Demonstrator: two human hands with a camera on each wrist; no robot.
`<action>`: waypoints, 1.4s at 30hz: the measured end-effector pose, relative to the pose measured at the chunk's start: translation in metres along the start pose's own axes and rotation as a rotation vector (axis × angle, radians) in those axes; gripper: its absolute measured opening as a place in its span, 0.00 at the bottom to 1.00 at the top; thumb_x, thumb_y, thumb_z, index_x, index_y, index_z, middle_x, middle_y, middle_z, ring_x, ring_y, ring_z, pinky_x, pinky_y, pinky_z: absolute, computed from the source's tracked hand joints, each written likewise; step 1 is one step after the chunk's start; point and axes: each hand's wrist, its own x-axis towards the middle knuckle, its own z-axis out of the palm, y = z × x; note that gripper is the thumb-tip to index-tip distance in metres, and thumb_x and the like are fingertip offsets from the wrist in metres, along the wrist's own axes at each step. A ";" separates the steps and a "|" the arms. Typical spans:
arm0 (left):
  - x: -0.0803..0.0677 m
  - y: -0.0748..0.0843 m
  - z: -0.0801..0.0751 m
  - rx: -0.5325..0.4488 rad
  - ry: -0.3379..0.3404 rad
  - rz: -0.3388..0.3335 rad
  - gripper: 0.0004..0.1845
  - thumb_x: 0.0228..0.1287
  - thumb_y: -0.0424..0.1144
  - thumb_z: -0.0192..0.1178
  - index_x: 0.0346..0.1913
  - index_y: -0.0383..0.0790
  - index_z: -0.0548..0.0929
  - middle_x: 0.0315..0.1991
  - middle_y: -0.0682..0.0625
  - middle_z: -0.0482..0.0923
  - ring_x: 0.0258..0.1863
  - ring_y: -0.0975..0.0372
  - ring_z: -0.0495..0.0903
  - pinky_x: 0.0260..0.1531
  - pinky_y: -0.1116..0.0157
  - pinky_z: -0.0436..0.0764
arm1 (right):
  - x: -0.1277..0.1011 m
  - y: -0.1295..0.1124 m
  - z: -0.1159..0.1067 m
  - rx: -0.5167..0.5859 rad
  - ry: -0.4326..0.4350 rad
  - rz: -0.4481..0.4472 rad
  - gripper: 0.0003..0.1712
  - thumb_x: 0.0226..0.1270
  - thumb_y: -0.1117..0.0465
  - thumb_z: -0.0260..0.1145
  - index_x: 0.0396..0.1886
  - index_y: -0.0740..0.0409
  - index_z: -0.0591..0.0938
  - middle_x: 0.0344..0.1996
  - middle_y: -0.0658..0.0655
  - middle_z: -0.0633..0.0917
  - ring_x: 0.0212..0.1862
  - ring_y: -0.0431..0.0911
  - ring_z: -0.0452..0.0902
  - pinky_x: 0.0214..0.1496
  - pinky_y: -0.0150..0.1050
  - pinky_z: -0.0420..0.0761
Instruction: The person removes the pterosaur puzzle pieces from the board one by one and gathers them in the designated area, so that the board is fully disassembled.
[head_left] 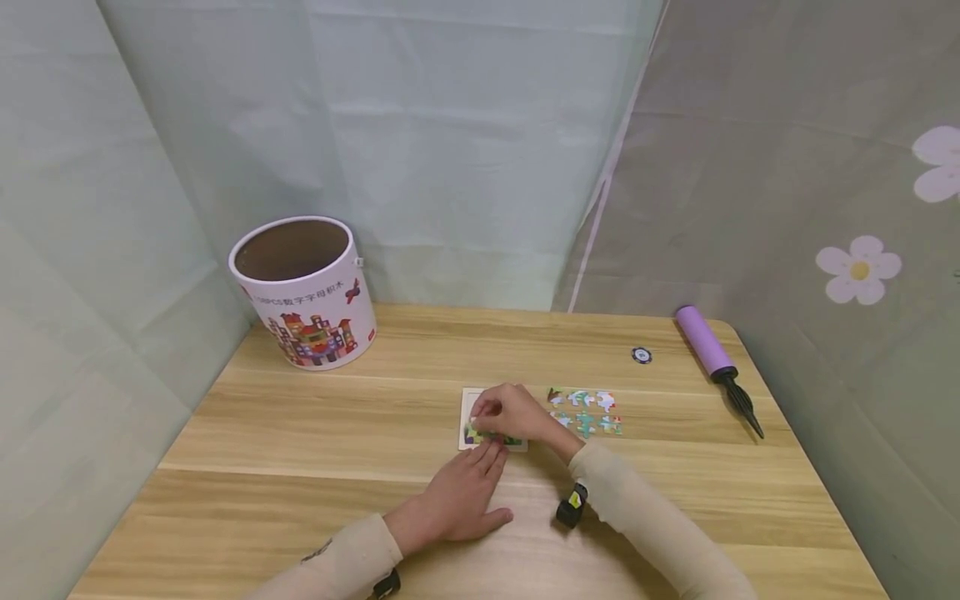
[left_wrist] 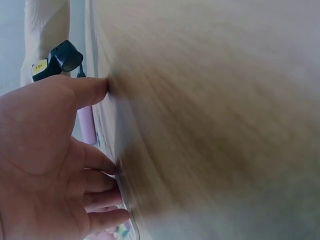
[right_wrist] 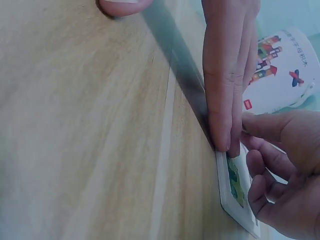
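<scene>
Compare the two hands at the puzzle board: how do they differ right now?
The left hand lies flat on the table, fingers straight, tips against the near edge of the board. The right hand is on top of the board with fingers curled, seemingly pinching a piece, though that is too small to confirm. The left holds nothing. Both wear beige sleeves and wrist cameras.

A: Surface? Light wooden table (head_left: 300, 433), planks running left to right.

B: Lying on it: white printed tub (head_left: 306, 292) far left corner, open top. Puzzle tray (head_left: 468, 408) mid-table, loose puzzle pieces (head_left: 587, 411) just beside it on the right.

A: Right edge: purple hand pump (head_left: 716, 360), black nozzle toward the near side. Small round token (head_left: 641, 356) near it
</scene>
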 end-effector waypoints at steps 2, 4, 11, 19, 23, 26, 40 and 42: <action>0.000 0.000 0.000 -0.002 0.002 0.000 0.44 0.74 0.63 0.50 0.76 0.28 0.64 0.77 0.36 0.61 0.77 0.49 0.61 0.74 0.56 0.64 | 0.000 0.002 -0.002 -0.007 0.024 -0.013 0.04 0.68 0.57 0.73 0.36 0.52 0.88 0.29 0.42 0.87 0.33 0.36 0.82 0.40 0.33 0.83; 0.001 0.000 -0.001 -0.004 0.003 -0.002 0.44 0.74 0.63 0.50 0.75 0.28 0.64 0.77 0.36 0.62 0.77 0.49 0.61 0.74 0.56 0.66 | -0.002 0.002 -0.005 -0.015 0.048 -0.022 0.05 0.69 0.56 0.72 0.36 0.52 0.87 0.30 0.42 0.87 0.35 0.36 0.81 0.43 0.34 0.82; 0.000 0.001 -0.002 -0.036 -0.015 -0.016 0.44 0.74 0.64 0.50 0.76 0.30 0.64 0.78 0.37 0.60 0.77 0.48 0.62 0.72 0.52 0.67 | -0.018 0.006 -0.030 -0.050 0.132 -0.033 0.02 0.69 0.60 0.72 0.38 0.53 0.88 0.31 0.43 0.87 0.36 0.37 0.81 0.44 0.35 0.82; -0.001 0.001 -0.003 -0.015 -0.025 -0.028 0.45 0.74 0.66 0.48 0.77 0.32 0.63 0.79 0.39 0.59 0.77 0.50 0.61 0.72 0.51 0.67 | -0.049 0.016 -0.054 -0.059 0.191 0.002 0.04 0.67 0.58 0.73 0.38 0.53 0.89 0.30 0.43 0.87 0.35 0.38 0.81 0.41 0.35 0.82; 0.000 0.000 -0.002 0.005 -0.022 -0.035 0.45 0.73 0.67 0.47 0.77 0.33 0.63 0.79 0.40 0.59 0.77 0.50 0.61 0.72 0.51 0.67 | -0.066 0.022 -0.061 -0.063 0.212 0.006 0.03 0.66 0.59 0.74 0.37 0.53 0.89 0.30 0.44 0.87 0.35 0.38 0.81 0.39 0.35 0.82; 0.000 0.000 -0.001 0.006 -0.014 -0.036 0.45 0.73 0.67 0.48 0.77 0.33 0.64 0.79 0.40 0.59 0.76 0.50 0.62 0.71 0.51 0.68 | -0.077 0.027 -0.065 -0.074 0.229 0.035 0.04 0.66 0.57 0.74 0.36 0.53 0.89 0.29 0.43 0.87 0.34 0.38 0.81 0.38 0.34 0.82; -0.002 0.001 -0.003 -0.007 -0.001 -0.031 0.45 0.73 0.66 0.49 0.77 0.33 0.64 0.78 0.40 0.60 0.76 0.50 0.63 0.69 0.51 0.69 | -0.113 0.043 -0.064 -0.105 0.203 0.061 0.03 0.63 0.60 0.76 0.35 0.52 0.89 0.28 0.42 0.86 0.33 0.37 0.79 0.37 0.33 0.81; -0.002 0.001 -0.003 -0.009 -0.001 -0.031 0.45 0.73 0.66 0.49 0.77 0.33 0.64 0.78 0.40 0.60 0.76 0.50 0.63 0.69 0.51 0.68 | -0.114 0.044 -0.062 -0.104 0.205 0.067 0.03 0.62 0.61 0.76 0.35 0.51 0.89 0.29 0.42 0.86 0.33 0.37 0.79 0.37 0.33 0.82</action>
